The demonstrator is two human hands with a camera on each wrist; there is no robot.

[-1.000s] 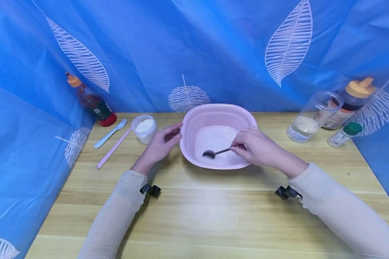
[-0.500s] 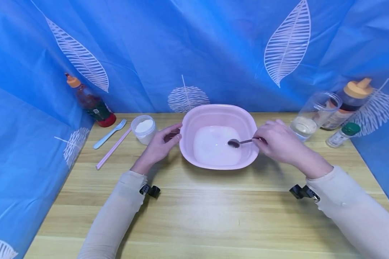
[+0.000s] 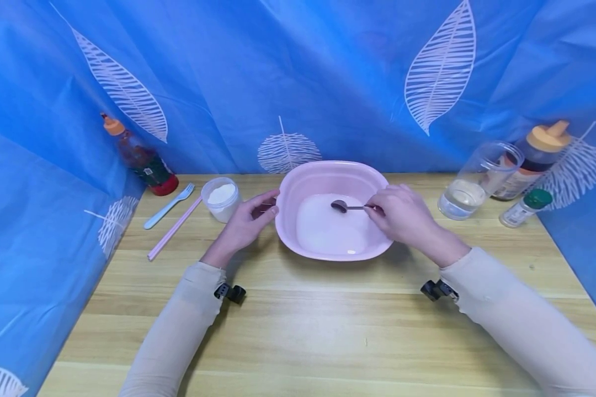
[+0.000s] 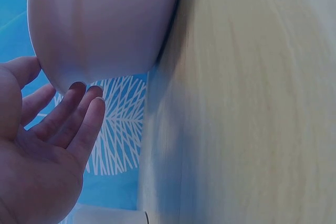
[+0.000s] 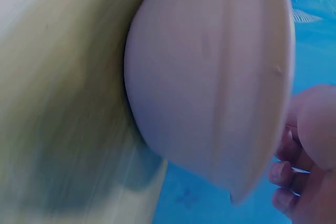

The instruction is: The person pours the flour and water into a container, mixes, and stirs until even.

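Observation:
A pink plastic basin [image 3: 288, 237] stands on the table, with whitish liquid [image 3: 323, 226] in its bottom. My right hand [image 3: 402, 215] pinches the handle of a small dark spoon [image 3: 339, 207] over the basin's right side; the bowl of the spoon is at the liquid. Seen from the right wrist, the basin's wall hides the spoon and that hand's fingers [image 5: 283, 174] curl beside the rim. My left hand [image 3: 248, 223] touches the basin's left rim, its fingers [image 4: 68, 114] loosely extended in the left wrist view and its thumb near the edge.
Left of the basin are a jar of white powder [image 3: 222, 201], a pink stick [image 3: 175, 229], a light blue fork [image 3: 169, 207] and a red sauce bottle [image 3: 144, 160]. A clear cup of liquid [image 3: 464, 193], a dark sauce bottle [image 3: 531, 160] and a green-capped shaker [image 3: 523, 209] stand right.
My right hand has swept the spoon from the basin's near left over to the right, then back toward the far middle. The left hand stays at the rim.

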